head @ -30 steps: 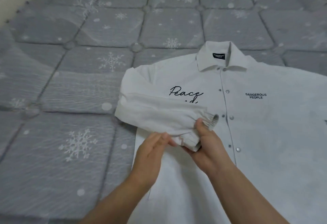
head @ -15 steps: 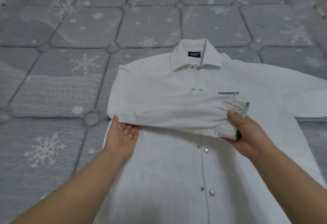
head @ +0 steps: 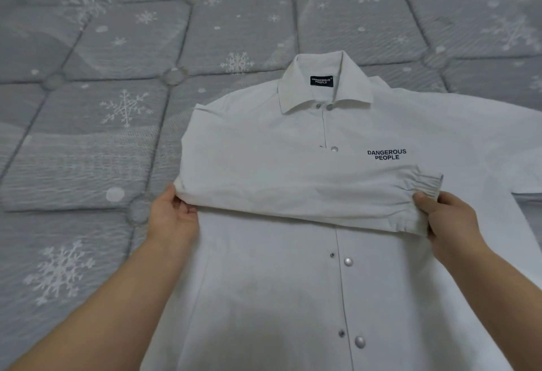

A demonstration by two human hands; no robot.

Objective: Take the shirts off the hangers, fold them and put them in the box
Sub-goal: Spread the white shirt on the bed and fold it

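White shirt (head: 293, 282) is laid face up, snapped shut, on grey snowflake mattress (head: 88, 150) | one sleeve (head: 293, 188) is folded across chest | fold edge of sleeve is pinched by left hand (head: 173, 218) | elastic cuff (head: 425, 185) is pinched by right hand (head: 448, 218), thumb on top

White shirt (head: 293, 297) with dark lettering, silver snaps (head: 348, 261), navy collar label (head: 321, 81); grey quilted mattress (head: 117, 48) with white snowflakes.
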